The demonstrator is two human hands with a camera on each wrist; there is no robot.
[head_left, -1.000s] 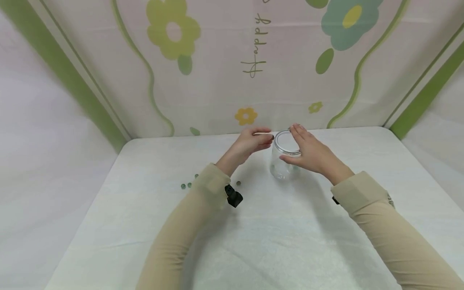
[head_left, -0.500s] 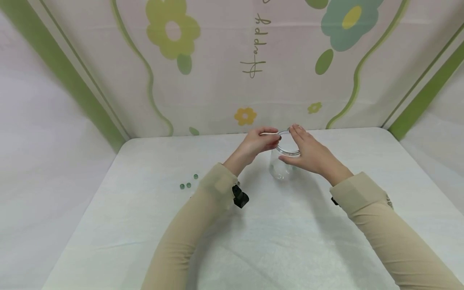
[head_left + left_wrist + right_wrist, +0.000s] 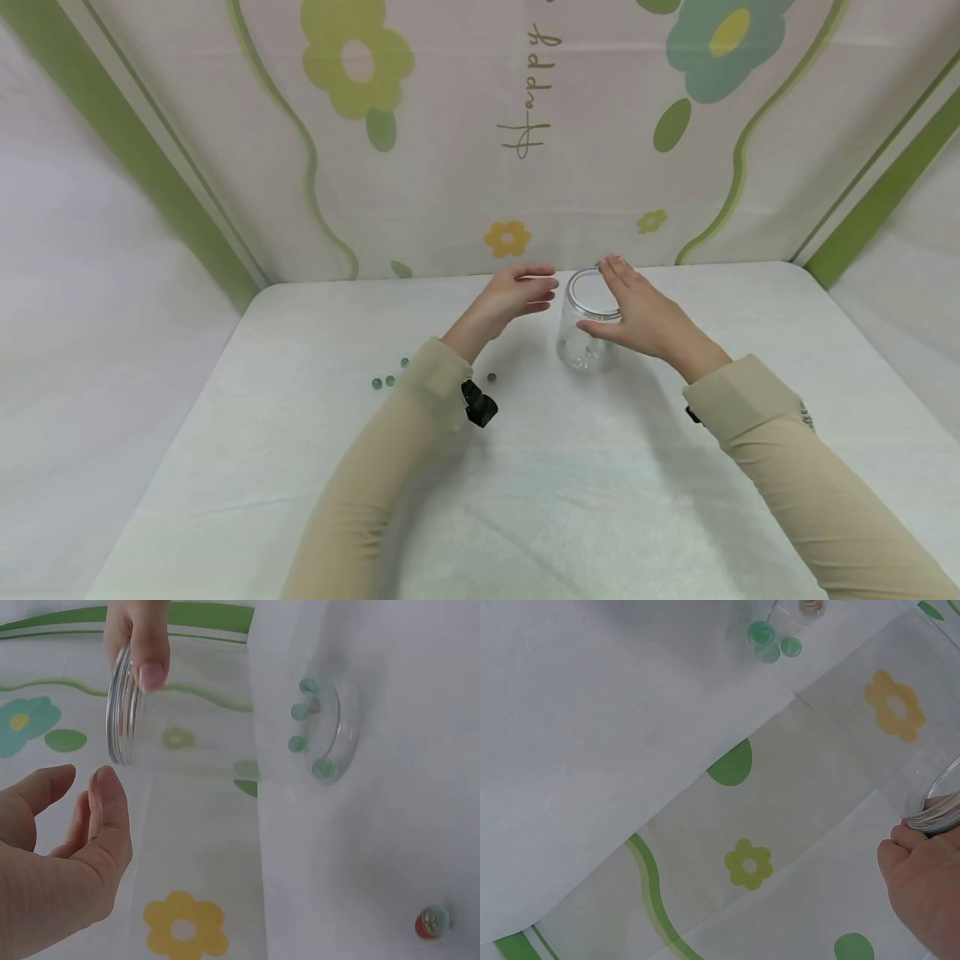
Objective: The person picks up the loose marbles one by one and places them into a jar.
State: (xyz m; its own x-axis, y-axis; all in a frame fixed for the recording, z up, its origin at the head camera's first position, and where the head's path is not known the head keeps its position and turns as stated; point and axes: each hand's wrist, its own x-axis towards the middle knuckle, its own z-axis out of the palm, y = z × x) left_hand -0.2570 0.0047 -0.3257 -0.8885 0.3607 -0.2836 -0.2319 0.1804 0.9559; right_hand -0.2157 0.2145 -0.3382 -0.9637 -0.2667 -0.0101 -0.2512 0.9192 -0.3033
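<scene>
A clear glass jar (image 3: 576, 337) with a screw-thread rim stands upright on the white table. My right hand (image 3: 641, 315) grips it near the mouth, thumb at the front and fingers at the back. In the left wrist view, several green marbles (image 3: 298, 742) and a partly hidden reddish one lie at the jar's bottom. My left hand (image 3: 513, 293) hovers just left of the rim, apart from it. Its thumb and fingers are parted, with nothing between them. The right wrist view shows my right hand (image 3: 930, 877) at the jar's rim (image 3: 937, 814).
Left of the jar lies a single marble (image 3: 491, 377), orange-red and teal in the left wrist view. Farther left are several green marbles (image 3: 377, 384), beside my left sleeve (image 3: 405, 425). A flower-printed cloth (image 3: 450, 167) hangs directly behind the table's back edge.
My left hand carried a marble right to the jar's mouth, let it go there and drew back left, now holding nothing. My right hand has stayed on the jar.
</scene>
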